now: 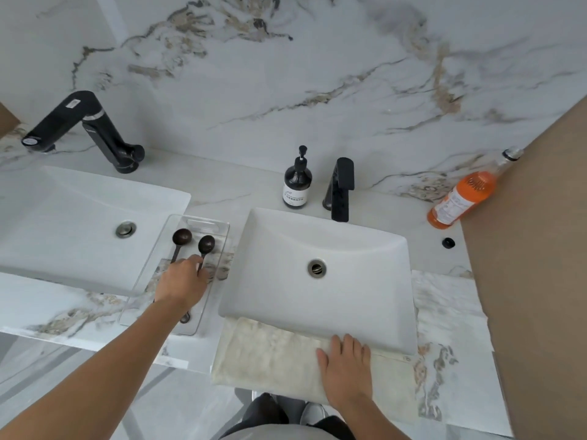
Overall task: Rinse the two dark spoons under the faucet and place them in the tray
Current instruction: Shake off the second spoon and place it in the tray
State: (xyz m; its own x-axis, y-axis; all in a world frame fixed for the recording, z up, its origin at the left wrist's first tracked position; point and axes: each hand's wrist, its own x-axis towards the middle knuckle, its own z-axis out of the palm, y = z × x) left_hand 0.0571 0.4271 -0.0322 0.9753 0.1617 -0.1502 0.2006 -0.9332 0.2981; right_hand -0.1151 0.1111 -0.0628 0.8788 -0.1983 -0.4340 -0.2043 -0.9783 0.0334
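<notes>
Two dark spoons lie in a clear plastic tray (222,228) between the two sinks. The left spoon (181,237) and the right spoon (206,244) point their bowls away from me. My left hand (182,281) rests over their handles inside the tray, fingertips touching the right spoon's handle; whether it grips is unclear. My right hand (347,368) lies flat, fingers apart, on a pale towel (270,357) at the front of the right sink (365,249). A black faucet (341,188) stands behind that sink; no water runs.
A dark soap pump bottle (297,182) stands left of the faucet. An orange bottle (463,195) leans at the right, with a small black cap (448,242) near it. A second sink (63,223) and black faucet (85,128) are at the left.
</notes>
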